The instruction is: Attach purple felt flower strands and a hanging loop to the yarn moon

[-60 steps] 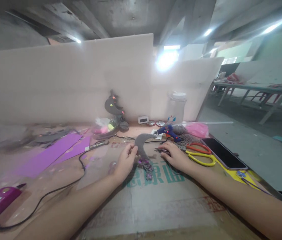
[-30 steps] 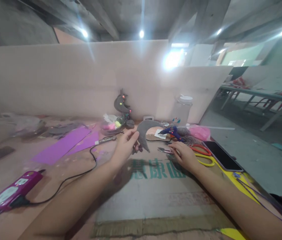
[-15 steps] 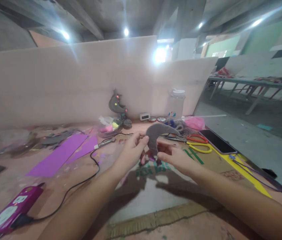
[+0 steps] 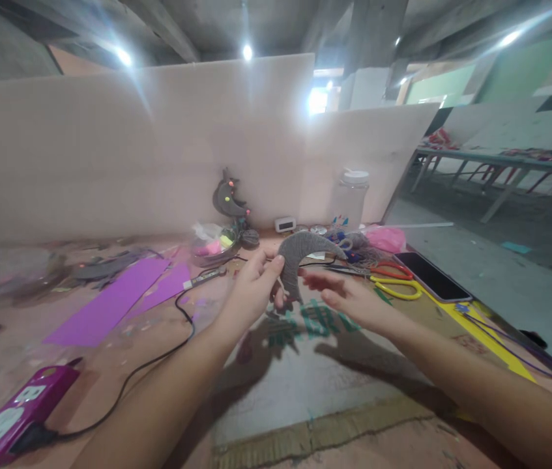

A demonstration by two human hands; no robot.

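Observation:
A grey crescent moon shape (image 4: pixel 300 255), its surface finely ribbed as if wound with yarn, is held up over the cardboard sheet (image 4: pixel 276 391). My left hand (image 4: pixel 260 280) pinches its lower left part between thumb and fingers. Just right of the crescent, my right hand (image 4: pixel 341 293) is apart from it, fingers stretched out and nothing visible in them. Against the back panel stands a finished-looking dark crescent figure (image 4: pixel 229 197) dotted with small coloured balls.
Purple sheets (image 4: pixel 109 303), a corded tool (image 4: pixel 207 277) and a magenta power box (image 4: pixel 26 410) lie on the left. Scissors (image 4: pixel 397 286), a phone (image 4: pixel 432 277), grey yarn (image 4: pixel 354 242) and a clear jar (image 4: pixel 352 198) are on the right. A small white digital device (image 4: pixel 285 225) sits behind.
My right hand has let go of the crescent and moved slightly right. The crescent, still in my left hand, has turned a little, now showing its ribbed face.

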